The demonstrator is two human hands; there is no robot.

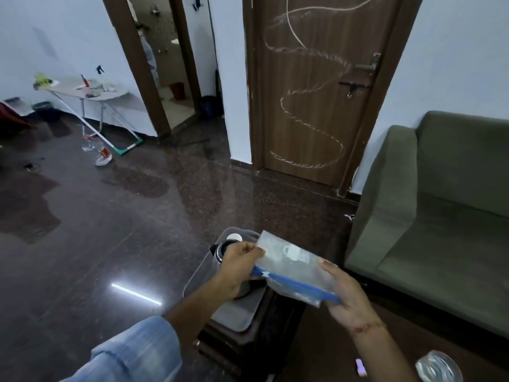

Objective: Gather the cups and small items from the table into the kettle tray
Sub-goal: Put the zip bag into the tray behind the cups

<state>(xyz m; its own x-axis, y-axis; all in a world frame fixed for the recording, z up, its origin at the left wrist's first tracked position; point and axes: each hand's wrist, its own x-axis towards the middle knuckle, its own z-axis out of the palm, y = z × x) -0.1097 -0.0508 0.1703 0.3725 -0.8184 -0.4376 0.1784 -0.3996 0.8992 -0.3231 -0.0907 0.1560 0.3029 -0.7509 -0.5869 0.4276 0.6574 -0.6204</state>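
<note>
Over the kettle tray (234,315), both hands pinch a clear zip bag (292,268): left hand (242,267) at one end, right hand (345,293) at the other. Kettle (220,250) already in tray. Bag not dropped yet; glass cup (438,366) near me left, I reckon.

i count one zip bag (292,267), one kettle (220,253), one tray (237,312), one glass (438,366), one sofa (440,216).

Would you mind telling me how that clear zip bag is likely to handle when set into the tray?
The zip bag is probably floppy: it sags between the left hand and right hand. It seems light, pinched only at its edges. The glossy plastic may slip.
</note>
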